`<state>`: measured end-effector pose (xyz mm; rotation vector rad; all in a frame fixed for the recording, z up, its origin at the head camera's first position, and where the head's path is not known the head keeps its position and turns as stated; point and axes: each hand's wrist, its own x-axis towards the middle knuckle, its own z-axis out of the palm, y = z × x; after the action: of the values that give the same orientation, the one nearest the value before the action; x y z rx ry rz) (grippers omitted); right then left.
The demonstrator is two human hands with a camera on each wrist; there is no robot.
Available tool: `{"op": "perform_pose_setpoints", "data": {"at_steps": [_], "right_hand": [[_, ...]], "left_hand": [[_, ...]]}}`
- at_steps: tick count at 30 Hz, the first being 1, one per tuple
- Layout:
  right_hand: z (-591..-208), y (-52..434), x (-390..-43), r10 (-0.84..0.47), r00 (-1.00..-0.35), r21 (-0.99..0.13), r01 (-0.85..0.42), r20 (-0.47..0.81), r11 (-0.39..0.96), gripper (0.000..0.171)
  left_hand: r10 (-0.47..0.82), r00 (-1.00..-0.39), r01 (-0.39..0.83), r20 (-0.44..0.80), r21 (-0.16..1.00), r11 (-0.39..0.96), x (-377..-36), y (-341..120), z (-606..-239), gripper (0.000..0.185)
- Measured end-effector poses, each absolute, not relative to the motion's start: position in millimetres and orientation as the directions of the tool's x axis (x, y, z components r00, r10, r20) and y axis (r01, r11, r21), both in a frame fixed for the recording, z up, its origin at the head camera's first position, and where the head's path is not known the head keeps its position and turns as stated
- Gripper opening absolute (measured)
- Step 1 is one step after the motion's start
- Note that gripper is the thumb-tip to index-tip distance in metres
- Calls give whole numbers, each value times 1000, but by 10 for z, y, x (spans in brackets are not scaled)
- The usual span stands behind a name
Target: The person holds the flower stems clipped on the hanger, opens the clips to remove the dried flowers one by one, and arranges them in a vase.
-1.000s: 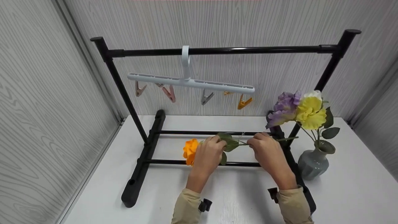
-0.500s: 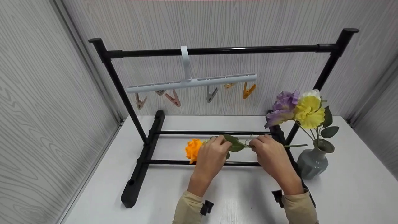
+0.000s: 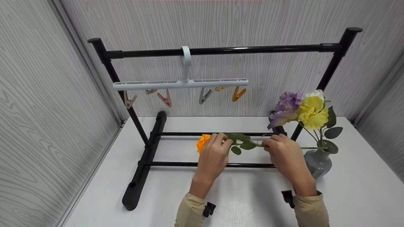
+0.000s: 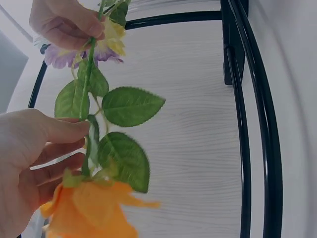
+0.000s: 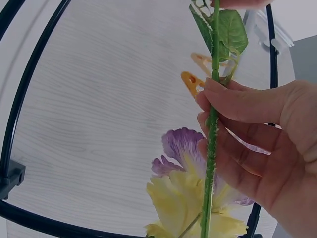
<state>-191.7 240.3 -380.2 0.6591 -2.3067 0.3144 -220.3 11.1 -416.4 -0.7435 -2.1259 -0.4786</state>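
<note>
Because both hands pinch its stem, left hand (image 3: 214, 154) near the bloom, right hand (image 3: 285, 154) farther along, the orange flower (image 3: 203, 142) lies level above the desk (image 3: 94, 189).

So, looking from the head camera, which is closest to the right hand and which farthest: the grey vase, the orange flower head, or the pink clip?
From the right hand:
1. Grey vase, just right.
2. Orange flower head, left, beyond the left hand.
3. Pink clip, far upper left on the hanger.

Bright, even light — soft shadows, wrist views slightly blurred.
</note>
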Motion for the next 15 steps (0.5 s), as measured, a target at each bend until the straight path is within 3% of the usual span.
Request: {"op": "perform_pose_setpoints", "data": {"at_steps": [5,15], "right_hand": [[-3792,2495,-1912,-339,-617,-66,-538,711,840,22],[-3799,2666,-1964,-271,-526,-86,-557,806,826,20]], "left_hand": [[286,-536,635,794,156,757,-2265,-17,-4153,9],[160,-628,596,762,338,729,-2323,-242,-4137,33]]}}
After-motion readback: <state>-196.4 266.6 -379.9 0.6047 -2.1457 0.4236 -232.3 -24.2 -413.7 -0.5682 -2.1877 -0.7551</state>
